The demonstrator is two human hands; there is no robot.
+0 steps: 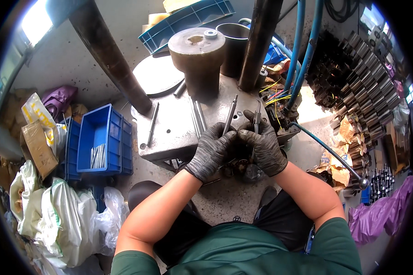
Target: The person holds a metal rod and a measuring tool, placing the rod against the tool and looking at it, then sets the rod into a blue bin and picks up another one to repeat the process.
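Note:
Both my hands wear grey work gloves and meet above the front edge of a metal machine table (174,130). My left hand (210,150) is closed around a slim metal shaft (231,112), which points up and away. In my right hand (266,147), also closed, stands a second metal piece (257,117) with a thin tip; its lower part is hidden by the fingers. The thumbs almost touch between the two pieces. To the left on the table lie a single metal rod (153,124) and a few more rods (198,118) side by side.
A thick steel cylinder (197,68) rises from the table between two dark columns (114,55). Blue crates (108,137) with rods stand at left, near white sacks (62,220). Hoses (307,50), wires and stacked metal tubes (367,87) are on the right.

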